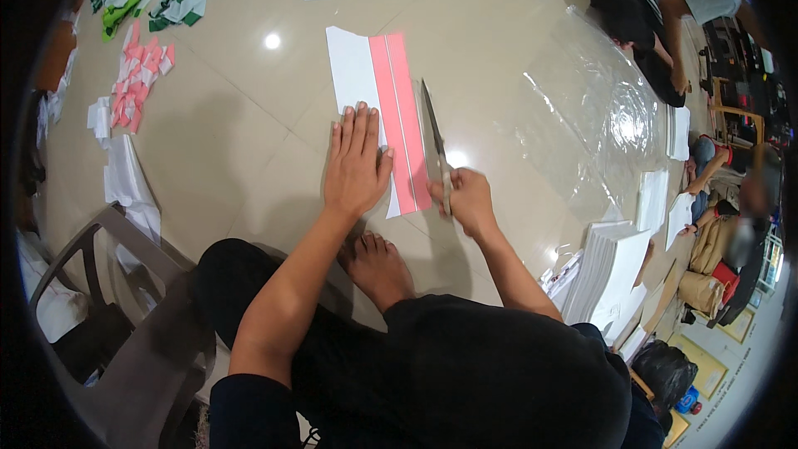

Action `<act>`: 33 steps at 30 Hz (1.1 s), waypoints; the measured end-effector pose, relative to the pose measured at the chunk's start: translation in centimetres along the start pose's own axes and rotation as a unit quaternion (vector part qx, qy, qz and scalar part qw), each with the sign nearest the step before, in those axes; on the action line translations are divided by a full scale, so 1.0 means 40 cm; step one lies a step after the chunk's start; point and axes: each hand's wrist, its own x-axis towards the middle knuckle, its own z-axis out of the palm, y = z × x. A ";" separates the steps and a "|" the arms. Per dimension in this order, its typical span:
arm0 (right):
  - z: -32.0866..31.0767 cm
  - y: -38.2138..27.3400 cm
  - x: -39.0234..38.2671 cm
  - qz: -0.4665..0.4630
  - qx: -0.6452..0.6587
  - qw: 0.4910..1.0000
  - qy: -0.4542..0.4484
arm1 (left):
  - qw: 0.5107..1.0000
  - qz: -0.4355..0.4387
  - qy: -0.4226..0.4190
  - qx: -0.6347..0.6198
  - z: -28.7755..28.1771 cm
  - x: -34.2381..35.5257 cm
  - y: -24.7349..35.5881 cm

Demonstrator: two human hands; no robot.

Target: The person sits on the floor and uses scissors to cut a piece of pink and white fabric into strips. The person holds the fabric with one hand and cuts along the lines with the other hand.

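Panel (399,120), white on the L & pink w/ thin white lines on the R, is laid flat on the tiled floor (283,104), long sides running away from the body. Cloth or paper: can't tell. L hand (357,166) is pressed palm-down on the white part, fingers straight & near together, thumb spread toward the pink; nothing is gripped by it. Scissors (440,145) are held in the R hand (470,199), fingers curled round the handles, blades pointed away from the body just beside the pink edge. Blades look closed or nearly so; exact gap can't be told, nor whether the panel is touched by the R fingers.

Risks, as judged: panel could be skewed on the smooth floor if L palm is lifted or pushed sideways, b/c the far end is weighed down by nothing. Pink edge could be nicked if blades are swung inward. L thumb could be caught if scissors are brought across. Near corner could be creased if the bare foot (379,268), set close by, is shifted fwd.
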 end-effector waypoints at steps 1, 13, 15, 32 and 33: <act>-0.018 0.058 -0.029 -0.006 -0.004 1.000 0.006 | 1.000 0.005 0.002 -0.010 0.002 0.002 0.005; -0.181 0.732 -0.583 0.073 -0.163 0.965 0.190 | 0.970 0.186 -0.153 -0.028 0.011 -0.095 0.111; -0.186 0.900 -0.667 0.082 -0.185 0.945 0.258 | 0.950 0.235 -0.200 -0.049 0.068 -0.143 0.146; -0.205 0.603 -0.663 0.075 0.258 0.947 0.179 | 0.979 0.145 -0.133 -0.057 0.022 -0.120 0.148; -0.206 0.591 -0.647 0.104 0.225 0.957 0.149 | 0.991 0.095 -0.095 -0.025 0.013 -0.114 0.127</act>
